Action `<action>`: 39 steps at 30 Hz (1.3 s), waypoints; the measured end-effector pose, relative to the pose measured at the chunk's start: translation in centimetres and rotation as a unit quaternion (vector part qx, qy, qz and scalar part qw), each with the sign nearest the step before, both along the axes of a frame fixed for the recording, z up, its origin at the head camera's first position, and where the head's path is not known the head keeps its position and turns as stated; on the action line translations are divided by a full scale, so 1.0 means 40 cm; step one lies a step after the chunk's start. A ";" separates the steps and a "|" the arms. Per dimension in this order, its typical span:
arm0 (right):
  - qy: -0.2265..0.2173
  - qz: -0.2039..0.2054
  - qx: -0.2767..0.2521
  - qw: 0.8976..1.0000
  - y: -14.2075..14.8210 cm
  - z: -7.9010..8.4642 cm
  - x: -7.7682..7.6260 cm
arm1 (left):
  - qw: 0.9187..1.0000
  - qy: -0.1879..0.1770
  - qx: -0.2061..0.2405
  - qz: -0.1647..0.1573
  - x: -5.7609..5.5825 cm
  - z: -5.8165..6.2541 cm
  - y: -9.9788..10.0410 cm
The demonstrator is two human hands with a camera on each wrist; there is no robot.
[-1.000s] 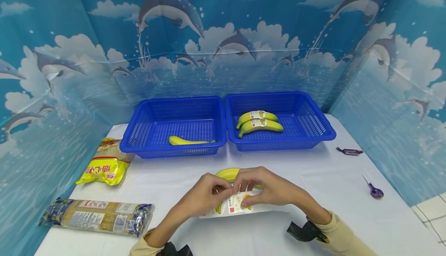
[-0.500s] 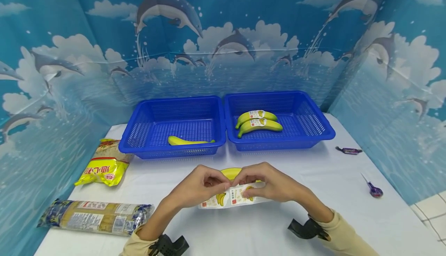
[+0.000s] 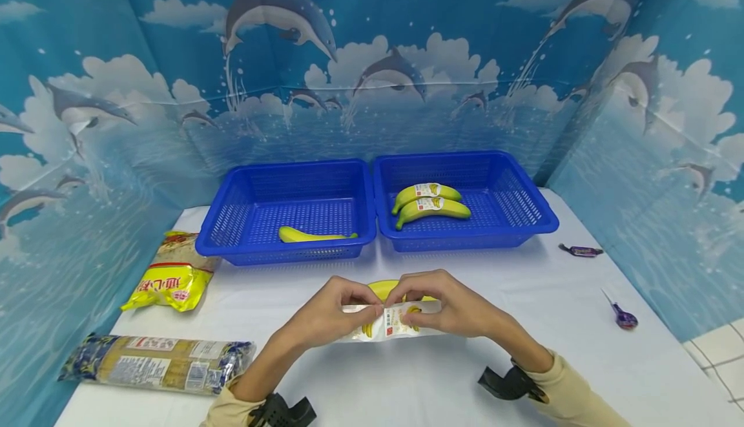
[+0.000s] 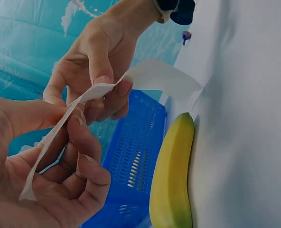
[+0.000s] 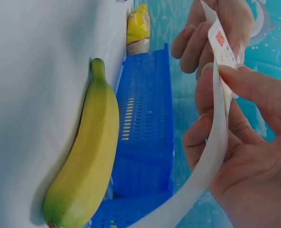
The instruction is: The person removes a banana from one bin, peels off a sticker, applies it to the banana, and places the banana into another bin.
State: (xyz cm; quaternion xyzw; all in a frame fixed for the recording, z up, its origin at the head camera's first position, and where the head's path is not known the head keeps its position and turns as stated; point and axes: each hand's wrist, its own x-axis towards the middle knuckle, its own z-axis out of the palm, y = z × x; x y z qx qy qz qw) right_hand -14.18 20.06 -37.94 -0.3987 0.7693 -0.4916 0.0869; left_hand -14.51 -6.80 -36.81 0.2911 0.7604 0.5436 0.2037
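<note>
Left fingers (image 4: 85,137) and right fingers (image 4: 114,100) pinching white strip (image 4: 97,91), yellow banana (image 4: 173,173), blue basket (image 4: 133,133)

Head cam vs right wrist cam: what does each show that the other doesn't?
Head only: the purple-wrapped candy and the lollipop, plus the labels on the two bananas in the right basket.

Right wrist only: the stem and dark tip of the loose banana; the hands cover both ends in the head view.

Both: left hand and right hand pinching the label strip, the yellow bag, the left basket and part of that loose banana.
</note>
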 end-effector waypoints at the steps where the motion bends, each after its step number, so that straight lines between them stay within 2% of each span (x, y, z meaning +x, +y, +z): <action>1: 0.003 -0.001 -0.002 1.000 -0.001 -0.001 0.000 | 1.000 0.000 0.002 0.000 0.000 -0.001 0.001; 9: 0.014 -0.019 0.002 1.000 -0.004 -0.004 0.000 | 1.000 -0.002 0.000 0.004 -0.003 -0.003 0.002; 22: -0.021 -0.019 -0.002 1.000 -0.002 -0.005 -0.005 | 1.000 -0.005 -0.006 -0.001 -0.002 -0.001 0.003; 31: -0.063 -0.019 -0.010 0.998 0.006 -0.001 -0.010 | 1.000 -0.002 -0.019 0.007 -0.002 0.003 -0.001; 39: -0.057 -0.023 0.001 0.998 0.010 -0.003 -0.014 | 1.000 0.001 -0.019 0.011 -0.004 -0.001 -0.001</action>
